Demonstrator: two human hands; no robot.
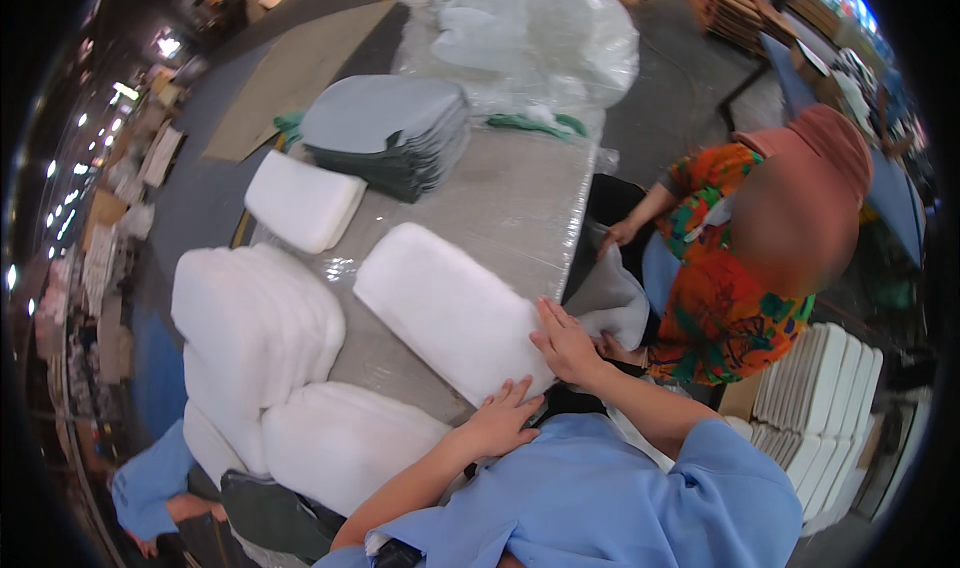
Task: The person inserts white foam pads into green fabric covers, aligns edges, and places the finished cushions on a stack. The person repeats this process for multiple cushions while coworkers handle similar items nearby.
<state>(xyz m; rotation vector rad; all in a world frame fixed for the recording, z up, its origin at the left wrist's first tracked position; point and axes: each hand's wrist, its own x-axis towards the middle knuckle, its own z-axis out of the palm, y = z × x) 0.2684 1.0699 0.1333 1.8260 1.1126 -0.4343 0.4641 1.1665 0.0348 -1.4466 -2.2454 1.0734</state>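
Note:
A white padded cushion with rounded corners (pixel 445 303) lies slantwise on the table before me. My left hand (pixel 503 420) rests on its near edge, fingers stretched out and spread. Over the cushion's near right corner lies my right hand (pixel 568 343), its fingers extended and flat against the white surface. Neither hand grips anything that I can see. Another white cushion (pixel 302 200) sits farther off to the left, beside a stack of grey covers (pixel 385 128) with dark green undersides.
Piled white cushions (pixel 255 318) stand at the left. Clear plastic wrapping (pixel 520 33) covers the table's far end, near a green cloth strip (pixel 540 125). Close on the right, a person in an orange patterned top (pixel 700 308) handles grey-white fabric (pixel 615 298). Another person's blue sleeve (pixel 150 478) shows lower left.

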